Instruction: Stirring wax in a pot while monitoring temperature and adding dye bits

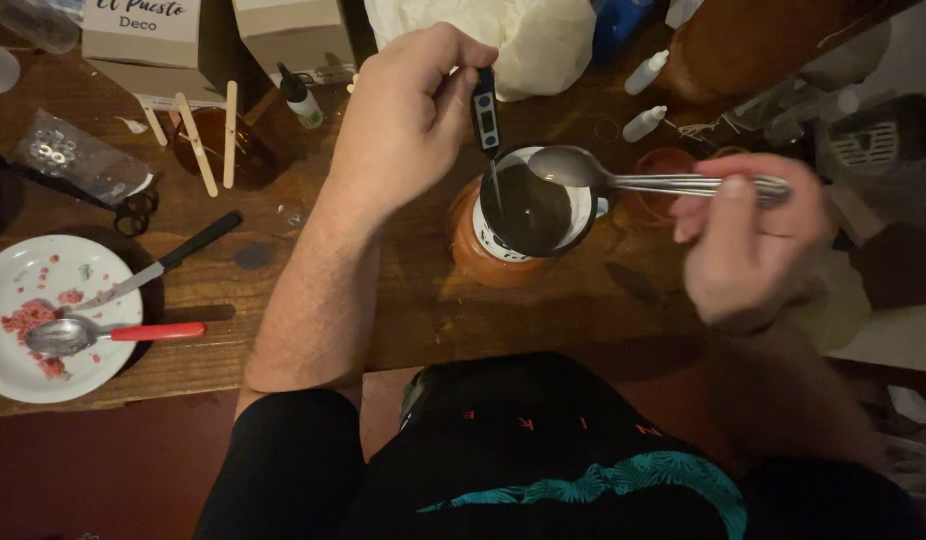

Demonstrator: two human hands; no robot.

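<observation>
My left hand pinches a small black digital probe thermometer by its head, with the thin probe dipping into dark liquid in a white cup. The cup rests on top of an orange jar on the wooden table. My right hand, slightly blurred, grips the handle of a metal spoon whose bowl hovers over the cup's far rim.
A white plate with pink crumbs, a red-handled spoon and a black-handled knife lies at the left edge. Wooden sticks rest across a brown glass, beside small dropper bottles, cardboard boxes, scissors and a white bag.
</observation>
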